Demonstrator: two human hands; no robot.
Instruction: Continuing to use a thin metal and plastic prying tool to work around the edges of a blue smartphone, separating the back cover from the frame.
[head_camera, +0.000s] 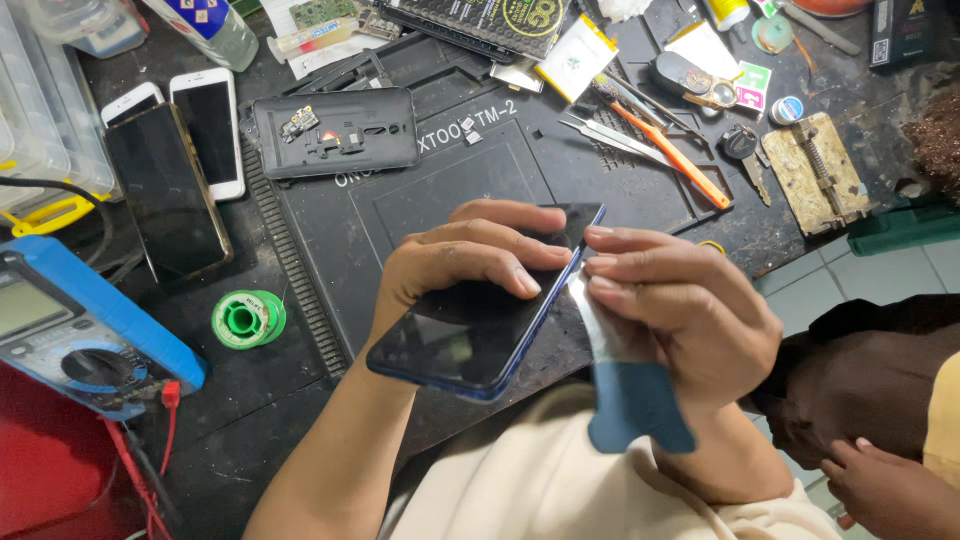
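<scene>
A dark, unlit phone screen (470, 325) with a blue rim sits tilted in the middle, gripped by the left hand (460, 262) and touched at its right edge by the right hand (680, 310). At far left, a black-screened phone (168, 190) lies over a white phone (130, 102), with another white phone (212, 130) just beside it. At near left, a blue meter shows a grey-green display (25, 305). Far along the counter lie a white battery pack with a yellow edge (575, 58), a black package with a yellow round label (500, 22), and a small green-and-white packet (752, 88).
</scene>
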